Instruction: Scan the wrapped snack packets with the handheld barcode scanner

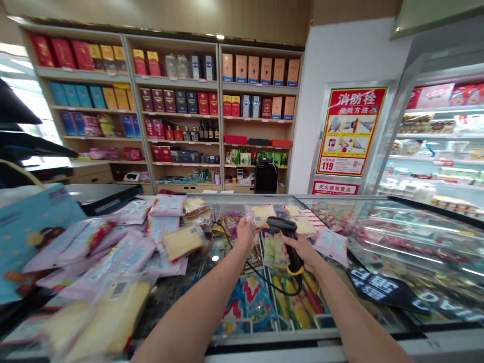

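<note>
Bare forearms (189, 312) reach over glass-top freezer (359, 217). Left hand (245, 234) pinching barcoded food packet (260, 216); right hand (298, 253) clenched round black corded barcode scanner (286, 237), head just beside packet.

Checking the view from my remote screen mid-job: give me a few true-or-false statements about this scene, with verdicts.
The right hand grips a barcode scanner. True.
The left hand is empty. False: it holds a clear packet of pale yellow food.
The barcode scanner has no cord. False: a black cord trails from it.
Pink packets lie heaped on the glass-topped freezer, left of the hands. True.
The shelves behind hold only bottles. False: they hold mostly boxes.
</note>
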The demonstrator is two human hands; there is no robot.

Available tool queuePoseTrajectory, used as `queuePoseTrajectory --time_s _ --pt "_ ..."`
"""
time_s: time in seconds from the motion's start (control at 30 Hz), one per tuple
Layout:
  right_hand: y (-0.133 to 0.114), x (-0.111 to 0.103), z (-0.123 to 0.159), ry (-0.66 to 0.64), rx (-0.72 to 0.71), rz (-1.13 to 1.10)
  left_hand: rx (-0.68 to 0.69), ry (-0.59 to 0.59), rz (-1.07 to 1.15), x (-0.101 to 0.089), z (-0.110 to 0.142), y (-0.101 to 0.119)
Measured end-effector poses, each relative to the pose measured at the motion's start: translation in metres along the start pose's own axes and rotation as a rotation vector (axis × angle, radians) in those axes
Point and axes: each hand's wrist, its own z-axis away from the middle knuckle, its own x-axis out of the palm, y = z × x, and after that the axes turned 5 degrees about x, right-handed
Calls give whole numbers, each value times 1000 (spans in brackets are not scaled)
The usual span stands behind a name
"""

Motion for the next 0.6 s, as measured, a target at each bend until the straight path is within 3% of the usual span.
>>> queuePoseTrajectory --time_s 0.13,0.23,0.4,0.6 --pt "-1 25 -7 -93 51 -7 43 18 -20 -13 1 25" --pt "-4 56 -11 -163 68 -19 112 61 -59 -34 3 52" --pt "-5 116 -13 -261 78 -1 229 275 -127 -92 5 97" --pt "3 175 -15 -359 110 62 510 508 -292 -163 0 137"
